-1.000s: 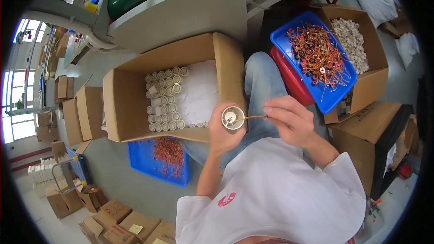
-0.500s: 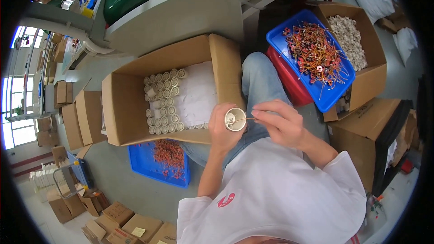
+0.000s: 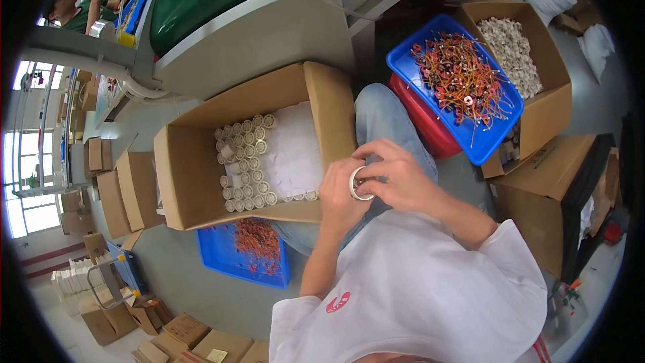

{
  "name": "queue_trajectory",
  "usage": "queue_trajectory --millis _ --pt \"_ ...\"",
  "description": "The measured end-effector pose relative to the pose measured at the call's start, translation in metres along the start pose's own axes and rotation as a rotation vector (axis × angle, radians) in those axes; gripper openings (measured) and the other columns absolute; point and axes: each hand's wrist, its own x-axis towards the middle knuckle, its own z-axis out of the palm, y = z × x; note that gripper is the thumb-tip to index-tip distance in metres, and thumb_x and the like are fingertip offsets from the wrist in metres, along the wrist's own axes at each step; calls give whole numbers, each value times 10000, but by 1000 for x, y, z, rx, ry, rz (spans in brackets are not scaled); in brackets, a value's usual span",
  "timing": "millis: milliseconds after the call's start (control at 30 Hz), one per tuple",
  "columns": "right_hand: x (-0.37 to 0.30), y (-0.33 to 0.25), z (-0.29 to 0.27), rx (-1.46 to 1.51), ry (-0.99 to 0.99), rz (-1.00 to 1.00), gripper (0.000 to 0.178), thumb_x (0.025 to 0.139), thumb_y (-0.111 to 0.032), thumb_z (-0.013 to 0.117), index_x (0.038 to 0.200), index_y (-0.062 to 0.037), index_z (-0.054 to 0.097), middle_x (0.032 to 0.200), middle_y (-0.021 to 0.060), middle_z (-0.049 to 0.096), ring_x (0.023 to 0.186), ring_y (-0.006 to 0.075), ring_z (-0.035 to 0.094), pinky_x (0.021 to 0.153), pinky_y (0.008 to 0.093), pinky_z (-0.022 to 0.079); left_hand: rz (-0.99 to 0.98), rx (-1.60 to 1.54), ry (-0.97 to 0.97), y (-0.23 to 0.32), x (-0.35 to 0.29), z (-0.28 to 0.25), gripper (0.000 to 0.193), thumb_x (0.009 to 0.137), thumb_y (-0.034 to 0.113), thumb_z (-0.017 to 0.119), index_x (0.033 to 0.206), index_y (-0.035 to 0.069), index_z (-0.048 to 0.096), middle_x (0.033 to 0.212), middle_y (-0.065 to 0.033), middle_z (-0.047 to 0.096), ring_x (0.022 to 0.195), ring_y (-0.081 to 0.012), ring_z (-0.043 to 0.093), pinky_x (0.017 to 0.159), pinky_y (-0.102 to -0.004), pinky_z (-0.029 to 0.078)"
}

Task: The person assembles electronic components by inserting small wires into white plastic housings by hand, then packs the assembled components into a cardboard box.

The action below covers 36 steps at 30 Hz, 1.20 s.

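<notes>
A white round plastic cup [image 3: 352, 185] is wrapped in the fingers of my left hand [image 3: 339, 195], its mouth facing up and to the right. My right hand [image 3: 401, 180] reaches over it, thumb and fingers bent down inside the opening. Whatever those fingertips grip is hidden in the cup. Just left of my hands, a cardboard box [image 3: 195, 185] holds rows of similar white cups [image 3: 250, 138] on a white sheet [image 3: 293, 144].
At the right, a blue tray [image 3: 480, 151] of red parts with orange wires sits on a red stool [image 3: 416, 111]. Behind it stands a carton [image 3: 547, 124] of small whitish parts. Another blue tray [image 3: 218, 249] lies on the floor. A workbench [image 3: 262, 44] is ahead; a person [image 3: 94, 7] works at far left.
My right hand has moved left, and its fingers have gone from holding a thin wire beside the cup to inside its opening. The cup has turned slightly in my left hand.
</notes>
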Motion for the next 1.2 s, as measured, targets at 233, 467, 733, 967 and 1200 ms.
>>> queue_trajectory --millis 233,467,733,967,1200 --pt "-5 -6 5 -90 113 46 217 670 -64 773 882 -30 743 1090 111 647 1011 284 609 794 378 515 -18 6 -39 -1 3 0 397 660 -7 781 1009 18 594 952 -148 650 830 -347 628 700 -406 514" --pt "-6 -2 2 -37 27 41 209 708 -76 752 911 -29 743 1112 119 639 1023 298 612 851 385 502 -67 -59 -78 0 3 -2 396 657 -12 781 1004 23 593 950 -146 647 844 -342 632 708 -407 514" --pt "-4 -3 3 -62 63 -75 195 696 -34 735 888 -6 716 1093 125 638 1002 319 618 820 400 507 -251 -228 -247 5 5 -11 425 629 3 811 984 25 579 920 -146 649 818 -333 645 697 -384 515" --pt "-5 -8 0 -84 61 -77 201 667 14 726 865 19 694 1062 128 642 970 324 624 771 406 513 -294 -289 -365 3 8 -13 426 632 8 816 985 23 578 913 -146 658 814 -320 658 691 -376 520" --pt "-7 2 7 8 107 -5 216 680 42 714 894 19 701 1111 133 646 991 325 631 808 398 516 -100 -48 -254 1 10 -5 364 657 20 766 974 39 588 891 -122 625 801 -344 604 688 -419 491"
